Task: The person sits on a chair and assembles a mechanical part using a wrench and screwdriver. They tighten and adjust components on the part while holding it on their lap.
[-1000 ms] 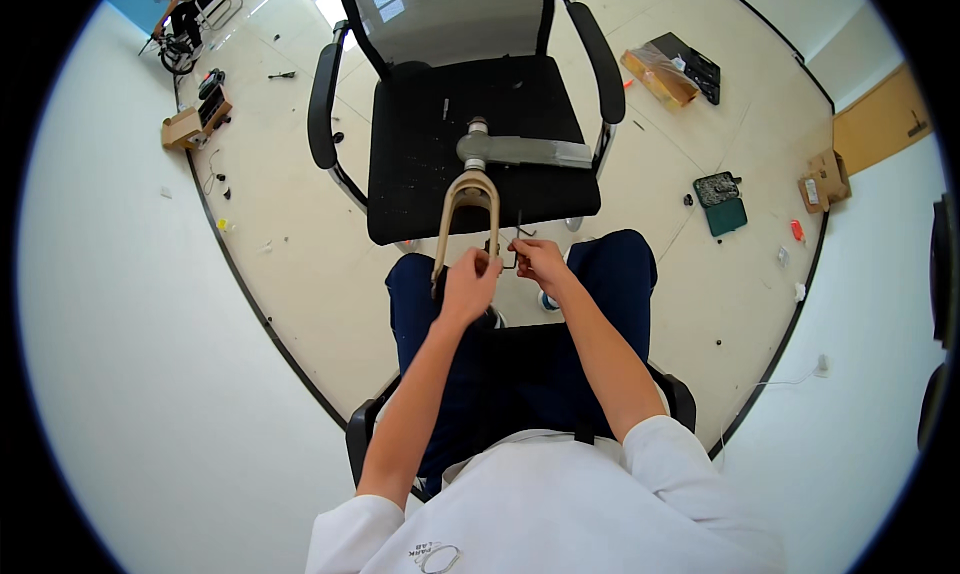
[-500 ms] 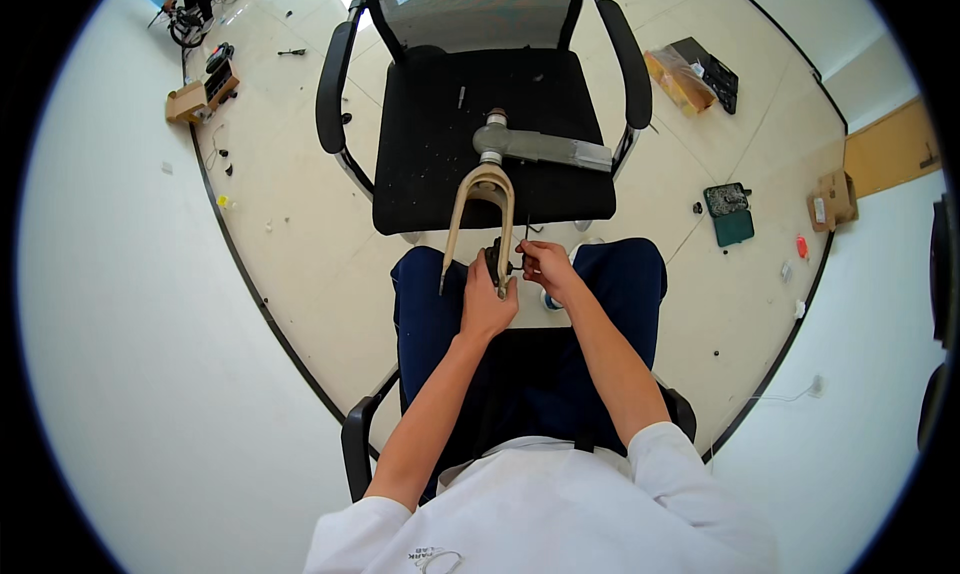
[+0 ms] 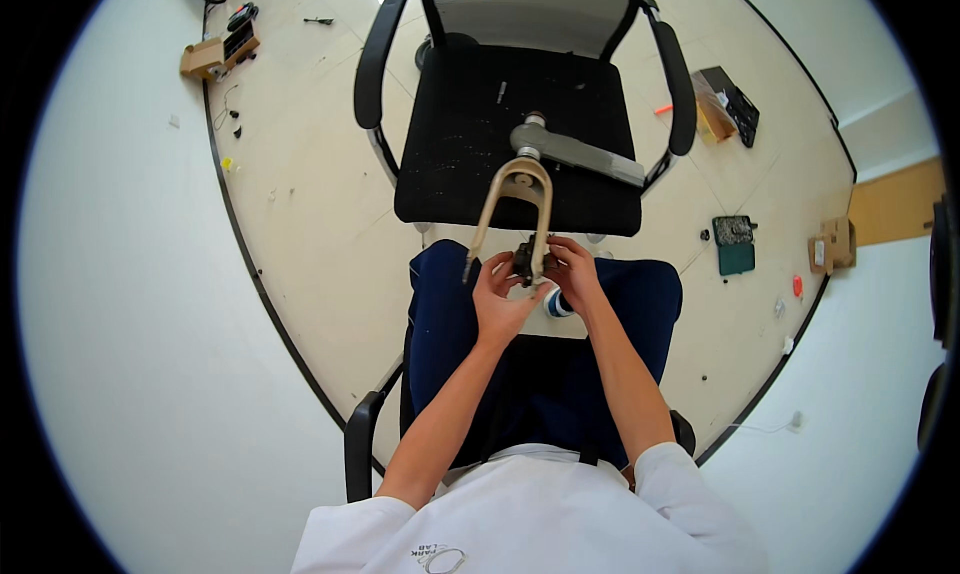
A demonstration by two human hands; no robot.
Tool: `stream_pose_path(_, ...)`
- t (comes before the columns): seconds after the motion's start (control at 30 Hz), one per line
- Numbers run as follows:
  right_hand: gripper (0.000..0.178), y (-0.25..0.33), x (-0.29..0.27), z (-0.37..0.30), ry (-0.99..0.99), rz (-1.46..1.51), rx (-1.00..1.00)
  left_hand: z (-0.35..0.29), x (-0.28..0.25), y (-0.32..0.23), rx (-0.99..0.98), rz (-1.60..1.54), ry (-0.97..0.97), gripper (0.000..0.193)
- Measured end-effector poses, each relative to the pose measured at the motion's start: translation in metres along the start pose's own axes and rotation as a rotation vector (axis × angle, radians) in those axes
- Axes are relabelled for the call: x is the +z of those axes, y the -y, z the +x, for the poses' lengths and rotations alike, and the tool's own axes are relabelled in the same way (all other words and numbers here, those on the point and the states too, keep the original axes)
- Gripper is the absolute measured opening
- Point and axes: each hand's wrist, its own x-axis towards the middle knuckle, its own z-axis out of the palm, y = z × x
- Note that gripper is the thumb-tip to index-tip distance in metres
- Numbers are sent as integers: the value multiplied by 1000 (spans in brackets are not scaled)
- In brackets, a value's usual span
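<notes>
A tan bicycle fork (image 3: 545,199) points toward me, its two legs reaching past the near edge of the chair seat. Its steerer end joins a grey frame tube (image 3: 592,157) lying on the seat. A black brake caliper (image 3: 523,261) sits against the inner side of the fork's right leg, near the tip. My left hand (image 3: 502,296) closes on the caliper from the left, thumb stretched below the leg's tip. On the outer side of that leg, my right hand (image 3: 575,271) has bent fingers pressed against a dark part. What exactly those fingers pinch is hidden.
The black office chair (image 3: 450,144) faces me, with a small metal pin (image 3: 502,93) on its seat. An opened green case (image 3: 736,259) and a cardboard box (image 3: 838,246) are on the floor at right. Another opened cardboard box (image 3: 204,60) stands far left.
My right hand has moved in against the fork leg, and the thin dark tool seen upright in its fingers no longer shows. The whole view has shifted slightly.
</notes>
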Motion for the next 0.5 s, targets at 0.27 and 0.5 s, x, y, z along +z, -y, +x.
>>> stream_pose_path(0.27, 24, -16, 0, -13, -148, 48, -79, 2, 0, 7, -115, -161, 34, 80)
stream_pose_path(0.5, 31, -30, 4, -26, -168, 89, -86, 5, 1, 1, -119, -107, 11, 55)
